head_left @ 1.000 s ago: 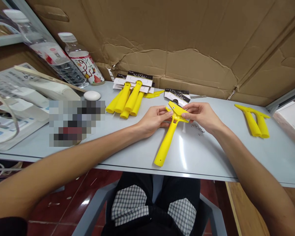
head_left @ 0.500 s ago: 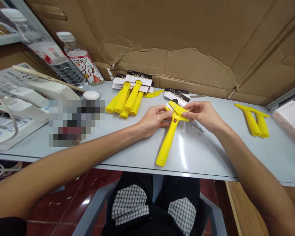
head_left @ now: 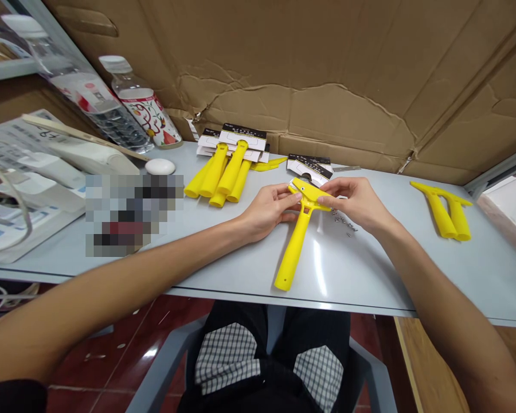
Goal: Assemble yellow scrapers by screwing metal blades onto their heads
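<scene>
A yellow plastic scraper (head_left: 293,252) lies with its long handle on the table and its wide head raised toward my hands. My left hand (head_left: 269,210) grips the left side of the head between thumb and fingers. My right hand (head_left: 351,201) pinches the head's right end. The contact between head and blade area is partly hidden by my fingers. Several tiny metal screws (head_left: 343,222) lie on the table just below my right fingers.
Yellow handles with printed cards (head_left: 219,175) lie at the back left, and a yellow pair (head_left: 445,212) at the right. A metal blade (head_left: 346,168) lies near the back edge. Plastic bottles (head_left: 144,103) and a white telephone (head_left: 90,158) stand left, before a cardboard sheet (head_left: 309,80).
The scraper's handle end has swung slightly to the right as the head turns a little between my fingers. My hands have barely moved.
</scene>
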`<state>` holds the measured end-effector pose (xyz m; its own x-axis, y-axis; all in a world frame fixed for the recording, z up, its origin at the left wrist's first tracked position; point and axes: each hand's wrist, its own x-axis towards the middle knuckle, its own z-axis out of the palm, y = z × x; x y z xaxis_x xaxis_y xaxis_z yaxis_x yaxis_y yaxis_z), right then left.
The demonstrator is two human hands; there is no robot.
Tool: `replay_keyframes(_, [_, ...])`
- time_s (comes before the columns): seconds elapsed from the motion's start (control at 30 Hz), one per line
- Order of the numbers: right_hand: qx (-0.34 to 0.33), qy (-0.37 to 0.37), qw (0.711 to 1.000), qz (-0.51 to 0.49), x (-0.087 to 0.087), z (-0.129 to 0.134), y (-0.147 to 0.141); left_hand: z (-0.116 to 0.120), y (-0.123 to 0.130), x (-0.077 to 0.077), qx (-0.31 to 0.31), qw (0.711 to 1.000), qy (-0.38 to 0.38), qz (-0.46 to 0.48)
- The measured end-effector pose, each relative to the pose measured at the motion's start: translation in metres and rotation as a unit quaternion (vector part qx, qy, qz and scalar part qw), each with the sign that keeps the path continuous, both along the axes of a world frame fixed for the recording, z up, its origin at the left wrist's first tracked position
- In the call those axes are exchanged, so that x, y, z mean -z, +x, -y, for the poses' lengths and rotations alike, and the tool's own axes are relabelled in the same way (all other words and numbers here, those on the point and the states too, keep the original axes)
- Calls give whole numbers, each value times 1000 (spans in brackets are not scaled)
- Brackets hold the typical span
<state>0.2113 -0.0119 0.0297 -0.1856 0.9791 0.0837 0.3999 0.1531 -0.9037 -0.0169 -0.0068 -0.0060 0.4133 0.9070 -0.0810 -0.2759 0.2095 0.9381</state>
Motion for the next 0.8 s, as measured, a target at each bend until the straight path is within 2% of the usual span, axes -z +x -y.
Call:
replay_keyframes(0.23, [25, -12, 998, -64, 7, -7, 4, 0, 0, 1, 6, 1000, -2, 4])
replay_keyframes(0.4, [16, -33, 996, -80, 8, -8, 6, -1, 1, 0, -2, 1000, -17, 1])
replay_keyframes(0.57, [-10, -72, 987, -144, 11, -13, 13, 0, 2, -1, -3, 1000, -25, 8])
replay_keyframes(0.67, [-1, -81, 981, -174, 13, -19, 22, -2, 2, -4, -28, 999, -20, 8])
replay_keyframes(0.8, [34, -78, 984, -157, 17, -29, 33, -9, 0, -7, -104, 994, -36, -13])
